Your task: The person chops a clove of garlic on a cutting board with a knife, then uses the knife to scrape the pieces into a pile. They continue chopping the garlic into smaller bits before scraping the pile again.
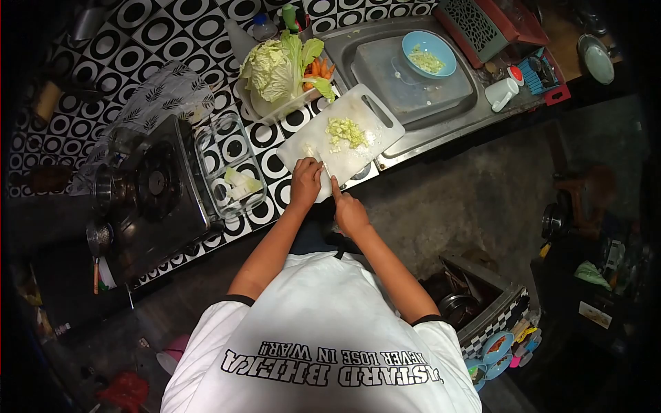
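Observation:
A white cutting board (365,110) lies on the black-and-white patterned counter, partly over the sink's edge. A pile of chopped pale green cabbage (346,131) sits in its middle. My left hand (305,182) rests with curled fingers on the board's near end, pressing down a small pale piece that is mostly hidden. My right hand (350,210) is just beside it, gripping a knife (328,172), with the index finger stretched along the blade. The blade is thin and hard to make out against the board.
A head of cabbage (272,69) and carrots (320,69) lie in a white tray behind the board. A blue bowl (428,54) of chopped greens sits in the sink. A glass dish (234,175) with cabbage pieces stands beside a gas stove (151,186). A white mug (501,93) is right.

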### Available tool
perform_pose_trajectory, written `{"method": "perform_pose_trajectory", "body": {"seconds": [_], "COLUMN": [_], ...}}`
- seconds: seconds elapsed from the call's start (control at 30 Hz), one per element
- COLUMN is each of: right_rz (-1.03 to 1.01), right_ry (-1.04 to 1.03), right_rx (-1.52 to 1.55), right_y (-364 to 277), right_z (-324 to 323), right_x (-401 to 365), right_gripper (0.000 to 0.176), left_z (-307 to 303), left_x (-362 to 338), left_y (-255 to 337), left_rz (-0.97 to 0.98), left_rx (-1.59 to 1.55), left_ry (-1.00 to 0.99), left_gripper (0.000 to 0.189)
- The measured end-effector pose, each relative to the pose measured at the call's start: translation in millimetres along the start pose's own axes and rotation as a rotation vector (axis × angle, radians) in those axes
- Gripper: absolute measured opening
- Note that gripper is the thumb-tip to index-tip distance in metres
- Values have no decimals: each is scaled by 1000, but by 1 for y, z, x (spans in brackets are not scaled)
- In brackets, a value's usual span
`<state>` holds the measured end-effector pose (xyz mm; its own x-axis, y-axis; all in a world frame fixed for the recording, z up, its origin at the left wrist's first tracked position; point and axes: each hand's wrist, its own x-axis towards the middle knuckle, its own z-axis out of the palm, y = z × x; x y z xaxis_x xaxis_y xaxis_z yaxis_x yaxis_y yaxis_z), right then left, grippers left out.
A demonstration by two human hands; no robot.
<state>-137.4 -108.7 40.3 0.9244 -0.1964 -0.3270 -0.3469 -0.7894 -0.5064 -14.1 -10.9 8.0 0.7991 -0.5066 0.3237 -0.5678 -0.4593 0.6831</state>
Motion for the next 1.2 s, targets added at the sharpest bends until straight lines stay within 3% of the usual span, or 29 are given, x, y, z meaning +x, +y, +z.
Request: {"method": "perform_pose_trajectory", "body": {"seconds": [0.6, 1.2], "right_rz": [-9, 1], "right_ry": [11, 48], "right_rx": [58, -17], "right_y": [16, 5], "right_z": [17, 18], "right_x": [-8, 24], "right_gripper": [90, 81], "left_z": [2, 1], "left_x": [0, 2], "left_y": [-1, -4], "left_rz": [26, 0], "left_rx": [23, -20], "left_ry": [24, 1], "left_gripper": [13, 13]}}
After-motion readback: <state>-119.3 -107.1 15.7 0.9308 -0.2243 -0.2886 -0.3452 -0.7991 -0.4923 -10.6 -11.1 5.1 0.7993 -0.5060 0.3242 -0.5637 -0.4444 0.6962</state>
